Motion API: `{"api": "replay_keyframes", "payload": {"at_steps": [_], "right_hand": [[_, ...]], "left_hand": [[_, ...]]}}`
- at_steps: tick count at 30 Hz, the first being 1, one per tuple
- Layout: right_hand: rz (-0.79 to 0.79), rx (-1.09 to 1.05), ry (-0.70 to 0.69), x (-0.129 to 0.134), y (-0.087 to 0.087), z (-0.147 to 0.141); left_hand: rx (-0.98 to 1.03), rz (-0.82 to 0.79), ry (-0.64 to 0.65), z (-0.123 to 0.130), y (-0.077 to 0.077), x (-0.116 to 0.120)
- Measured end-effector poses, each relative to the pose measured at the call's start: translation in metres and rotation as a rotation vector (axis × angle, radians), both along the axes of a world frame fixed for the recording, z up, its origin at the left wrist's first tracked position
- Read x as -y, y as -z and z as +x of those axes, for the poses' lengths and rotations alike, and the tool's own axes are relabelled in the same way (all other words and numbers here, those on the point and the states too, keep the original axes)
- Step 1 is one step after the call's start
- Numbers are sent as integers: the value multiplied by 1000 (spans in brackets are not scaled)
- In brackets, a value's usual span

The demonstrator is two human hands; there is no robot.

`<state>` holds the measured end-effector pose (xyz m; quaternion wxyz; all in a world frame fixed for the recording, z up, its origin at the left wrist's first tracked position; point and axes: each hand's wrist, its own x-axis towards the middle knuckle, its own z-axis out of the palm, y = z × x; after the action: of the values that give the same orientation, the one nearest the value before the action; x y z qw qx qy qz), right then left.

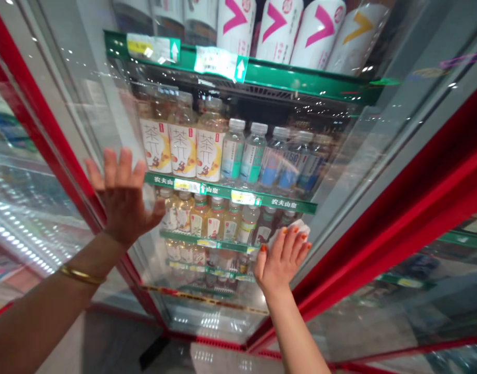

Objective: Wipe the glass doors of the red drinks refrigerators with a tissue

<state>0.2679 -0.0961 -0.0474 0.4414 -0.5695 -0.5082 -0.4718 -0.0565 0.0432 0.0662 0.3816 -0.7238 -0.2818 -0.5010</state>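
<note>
My left hand (123, 202) is raised with its fingers spread, in front of the left part of a glass fridge door (207, 319). It holds nothing, and a gold bangle (82, 275) circles that wrist. Lower on the right, my right hand (281, 262) has a crumpled white tissue (301, 226) under its fingers, held against the glass. Most of the tissue is hidden by the fingers, whose nails are orange-red. Behind the glass stand tea bottles (182, 148) with white and yellow labels and several smaller water bottles (253, 153).
Red frames (401, 202) run along both sides of the door. Green shelf edges (300, 78) with price tags carry several rows of drinks, including large white bottles (279, 28) on top. A grey floor (113, 343) shows below, and further glass-fronted shelves stand on either side.
</note>
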Motion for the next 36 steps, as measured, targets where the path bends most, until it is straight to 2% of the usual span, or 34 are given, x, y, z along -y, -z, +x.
{"api": "replay_keyframes", "payload": {"at_steps": [2, 4, 6, 7, 9, 11, 14, 15, 17, 19, 21, 23, 25, 29, 36], "right_hand": [[8, -26, 7, -18, -17, -39], [-30, 30, -4, -35, -25, -81], [-101, 217, -63, -44, -21, -110], [-137, 322, -100, -44, -16, -115], [-145, 419, -119, -37, -8, -103], [-49, 290, -16, -25, -11, -71], [149, -5, 178, -20, -37, -33], [172, -61, 206, -23, -46, -31], [115, -60, 205, -32, -54, -44], [-8, 72, 156, -40, -45, -63], [-85, 215, 121, -39, -23, -71], [-67, 215, 152, -29, 0, -59], [-15, 99, 204, -16, 15, -36], [26, -17, 219, -8, 19, -4], [40, 1, 218, -12, 21, -6]], "left_hand": [[13, 17, 14, -1, 0, -3], [23, 19, 45, -3, 0, -5], [29, 9, 95, -5, 1, -4], [33, 0, 121, -4, 3, -1], [18, -30, 163, 1, 8, 8], [-44, -57, 203, 14, 16, 18], [-127, -21, 221, 39, 29, 26], [-126, 3, 214, 46, 33, 27], [-106, 25, 203, 55, 37, 25], [-91, 18, 215, 56, 39, 22], [-85, 5, 238, 54, 38, 21], [-90, -7, 249, 52, 37, 21], [-100, -20, 245, 51, 37, 21], [-107, -20, 257, 53, 39, 22], [-109, 15, 200, 55, 38, 24]]}}
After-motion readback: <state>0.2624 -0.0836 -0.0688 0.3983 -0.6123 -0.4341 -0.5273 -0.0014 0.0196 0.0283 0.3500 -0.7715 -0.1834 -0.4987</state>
